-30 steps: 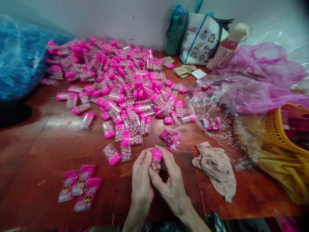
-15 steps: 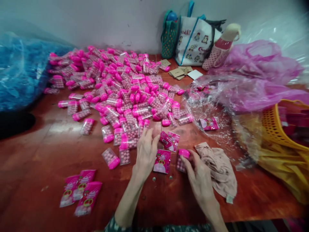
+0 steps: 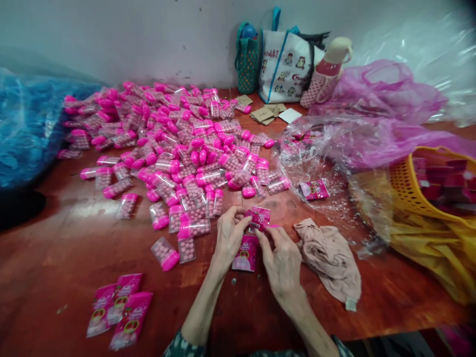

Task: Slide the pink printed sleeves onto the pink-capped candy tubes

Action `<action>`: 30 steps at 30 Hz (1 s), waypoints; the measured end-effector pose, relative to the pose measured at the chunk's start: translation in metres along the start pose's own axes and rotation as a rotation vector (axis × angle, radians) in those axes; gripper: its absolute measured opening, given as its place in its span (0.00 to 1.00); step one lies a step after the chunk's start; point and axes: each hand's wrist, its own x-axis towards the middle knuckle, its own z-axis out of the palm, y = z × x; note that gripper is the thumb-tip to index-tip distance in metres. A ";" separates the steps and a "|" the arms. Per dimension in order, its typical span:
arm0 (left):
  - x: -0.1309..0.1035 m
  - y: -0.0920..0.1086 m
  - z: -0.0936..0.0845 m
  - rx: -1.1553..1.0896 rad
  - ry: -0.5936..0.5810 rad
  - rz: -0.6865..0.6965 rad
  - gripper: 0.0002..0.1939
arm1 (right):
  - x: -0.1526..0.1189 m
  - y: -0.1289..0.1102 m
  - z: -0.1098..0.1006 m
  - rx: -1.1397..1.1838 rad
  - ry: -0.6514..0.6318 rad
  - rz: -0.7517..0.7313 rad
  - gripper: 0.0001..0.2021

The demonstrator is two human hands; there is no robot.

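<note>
In the head view, my left hand (image 3: 230, 235) pinches the left edge of a small pink printed packet (image 3: 259, 216), just in front of the candy pile. My right hand (image 3: 281, 258) is closed at the packet's lower right. A sliver of the pink cap (image 3: 274, 226) of a small candy container shows above its fingers; the rest of that container is hidden. Another pink packet (image 3: 245, 254) lies flat on the table between my wrists. Clear containers of pink candy balls with pink caps, such as this container (image 3: 195, 227), lie left of my left hand.
A large heap of candy containers (image 3: 159, 134) spreads behind. Several filled packets (image 3: 122, 307) lie front left. A beige cloth (image 3: 330, 258), clear plastic (image 3: 316, 148) and a yellow basket (image 3: 401, 178) are right. A blue plastic bag (image 3: 26, 129) bulges at left; bags and bottles stand along the wall.
My right hand has moved left and up with the container, to the packet at my left fingers. My left hand has shifted onto that packet. The camera view has shifted slightly.
</note>
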 end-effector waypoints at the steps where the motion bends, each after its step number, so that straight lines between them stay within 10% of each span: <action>1: 0.000 0.001 0.001 -0.040 0.000 -0.020 0.07 | 0.001 0.000 0.002 0.023 0.007 0.006 0.09; 13: -0.019 0.030 -0.016 -0.434 -0.060 -0.212 0.09 | 0.003 -0.011 -0.003 0.468 0.076 0.026 0.04; 25: -0.036 0.043 -0.017 -0.415 0.221 0.119 0.15 | -0.007 -0.018 0.006 0.716 -0.019 0.097 0.07; 30: -0.041 0.040 -0.017 -0.377 0.118 0.113 0.21 | -0.004 -0.021 0.006 0.806 -0.107 0.150 0.09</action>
